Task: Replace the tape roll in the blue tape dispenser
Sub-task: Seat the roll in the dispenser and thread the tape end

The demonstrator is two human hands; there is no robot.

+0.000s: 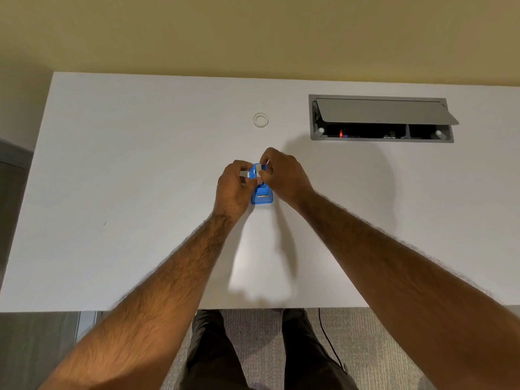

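At the middle of the white desk [112, 164], the blue tape dispenser [262, 197] is lying with its cutter end pointing toward the person and its far end sitting between both hands. A small whitish piece [254, 172], probably the roll or its core, is showing at that far end, though it is too small to tell which. The left hand [235, 187] is curling in from the dispenser's left side, its fingertips pinching the whitish piece. The right hand [284, 175] is reaching over from the dispenser's right side, fingers bent and closing on the same spot; how much each hand is gripping the piece and how much the blue body cannot be told. Beyond the dispenser, well apart from it, a clear tape roll [260, 120] is lying flat on the desk. Beyond and to the right of the dispenser, a grey cable box [381, 118] is sitting recessed in the desk with its lid tilted open.
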